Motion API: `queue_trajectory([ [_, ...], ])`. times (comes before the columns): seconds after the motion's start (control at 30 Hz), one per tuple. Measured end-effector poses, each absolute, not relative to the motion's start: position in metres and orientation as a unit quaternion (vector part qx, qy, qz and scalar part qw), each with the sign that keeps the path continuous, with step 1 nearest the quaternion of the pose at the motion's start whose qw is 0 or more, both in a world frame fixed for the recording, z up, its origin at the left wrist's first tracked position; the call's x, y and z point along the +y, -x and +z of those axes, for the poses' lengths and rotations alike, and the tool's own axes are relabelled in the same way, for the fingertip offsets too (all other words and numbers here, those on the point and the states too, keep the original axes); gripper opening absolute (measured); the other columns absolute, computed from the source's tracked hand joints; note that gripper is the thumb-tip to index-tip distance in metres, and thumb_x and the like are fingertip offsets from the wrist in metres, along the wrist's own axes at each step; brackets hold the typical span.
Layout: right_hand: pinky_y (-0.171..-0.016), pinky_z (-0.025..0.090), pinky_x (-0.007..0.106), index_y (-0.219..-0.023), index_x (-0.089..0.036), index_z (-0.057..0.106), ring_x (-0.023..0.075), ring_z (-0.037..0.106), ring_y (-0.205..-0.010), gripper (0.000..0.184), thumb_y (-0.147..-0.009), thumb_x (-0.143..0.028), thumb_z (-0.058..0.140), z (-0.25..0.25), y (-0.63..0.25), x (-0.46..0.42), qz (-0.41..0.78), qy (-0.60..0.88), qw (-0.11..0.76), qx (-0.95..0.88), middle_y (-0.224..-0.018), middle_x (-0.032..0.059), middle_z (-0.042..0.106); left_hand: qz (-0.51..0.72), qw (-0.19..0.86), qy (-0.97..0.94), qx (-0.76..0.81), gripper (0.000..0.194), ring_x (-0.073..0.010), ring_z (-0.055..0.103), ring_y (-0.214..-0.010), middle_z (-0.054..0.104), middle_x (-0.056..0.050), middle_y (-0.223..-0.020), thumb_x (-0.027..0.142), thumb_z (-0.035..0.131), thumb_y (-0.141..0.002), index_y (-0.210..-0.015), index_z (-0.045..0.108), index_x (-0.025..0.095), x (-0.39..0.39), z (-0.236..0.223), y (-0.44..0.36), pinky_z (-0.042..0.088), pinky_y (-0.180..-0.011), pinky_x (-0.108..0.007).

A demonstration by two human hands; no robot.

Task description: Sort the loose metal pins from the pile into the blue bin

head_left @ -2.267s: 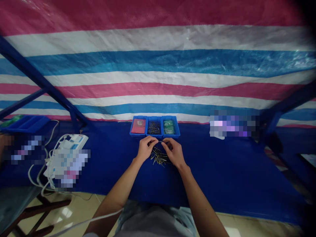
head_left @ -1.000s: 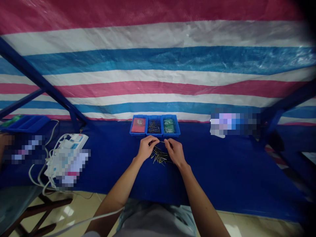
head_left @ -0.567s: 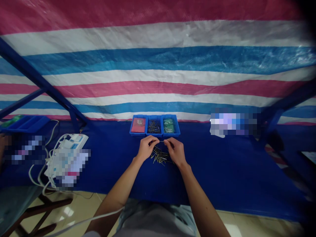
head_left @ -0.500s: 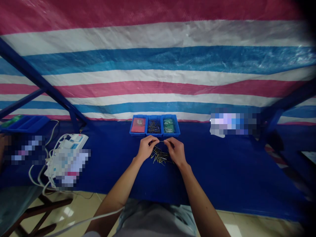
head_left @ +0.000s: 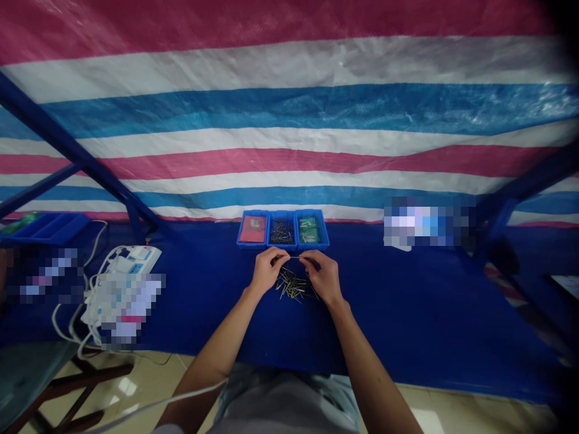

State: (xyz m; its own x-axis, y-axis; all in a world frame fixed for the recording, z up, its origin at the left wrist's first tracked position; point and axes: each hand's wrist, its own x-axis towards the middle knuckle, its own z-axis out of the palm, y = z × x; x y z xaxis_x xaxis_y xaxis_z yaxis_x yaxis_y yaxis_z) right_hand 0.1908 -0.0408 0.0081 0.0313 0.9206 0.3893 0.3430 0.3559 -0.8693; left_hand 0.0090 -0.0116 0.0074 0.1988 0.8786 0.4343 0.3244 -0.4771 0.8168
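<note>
My left hand [head_left: 266, 271] and my right hand [head_left: 324, 277] face each other over the table, fingertips pinched. Between them runs a thin metal rod [head_left: 294, 258], level, with one end in each pinch. Its ends are hidden by the fingers, and its exact kind is too small to make out. Just below, a loose pile of thin brass-coloured and dark rods [head_left: 292, 286] lies on the blue table [head_left: 407, 313], partly behind my right hand. Beyond my fingers stands a blue bin of dark thin metal pieces [head_left: 281, 232].
Beside that bin stand a blue bin with a red packet [head_left: 253, 230] and one with green-and-white packets [head_left: 310, 231]. At left lie a power strip [head_left: 142, 259], white cables [head_left: 93, 283] and a blue tray [head_left: 56, 228]. A striped tarp [head_left: 289, 163] hangs behind.
Since the oldest frame my right hand has moved slightly right, showing more of the rod between my hands. Over the last half second the hands have barely shifted.
</note>
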Motion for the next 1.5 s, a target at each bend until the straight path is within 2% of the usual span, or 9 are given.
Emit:
queue_trajectory([
  [0.4, -0.063, 0.05, 0.029, -0.093, -0.022, 0.071, 0.0156, 0.06, -0.061, 0.015, -0.092, -0.028, 0.058, 0.0089, -0.1883, -0.0417, 0.277, 0.497, 0.517, -0.64, -0.09, 0.0039, 0.071, 0.474, 0.291, -0.719, 0.417, 0.014, -0.0144, 0.061, -0.072, 0.069, -0.003, -0.082, 0.026, 0.063, -0.092, -0.084, 0.071, 0.018, -0.0112, 0.0063, -0.0085, 0.044, -0.066, -0.024],
  [0.67, -0.065, 0.051, 0.028, -0.093, -0.02, 0.072, 0.0168, 0.064, -0.067, 0.015, -0.092, -0.028, 0.059, 0.0054, -0.1882, -0.041, 0.277, 0.502, 0.513, -0.639, -0.09, 0.0045, 0.072, 0.456, 0.287, -0.727, 0.424, 0.022, -0.0149, 0.061, -0.073, 0.07, -0.004, -0.084, 0.034, 0.06, -0.094, -0.085, 0.071, 0.017, -0.0122, 0.006, -0.0089, 0.045, -0.068, -0.024],
  [1.5, -0.069, 0.055, 0.028, -0.093, -0.022, 0.073, 0.0184, 0.068, -0.077, 0.013, -0.093, -0.027, 0.06, 0.0038, -0.1849, -0.0431, 0.277, 0.483, 0.526, -0.643, -0.094, 0.0044, 0.072, 0.416, 0.279, -0.756, 0.423, 0.018, -0.0135, 0.056, -0.071, 0.061, -0.002, -0.079, 0.027, 0.055, -0.097, -0.086, 0.066, 0.017, -0.016, 0.01, -0.01, 0.041, -0.068, -0.024],
])
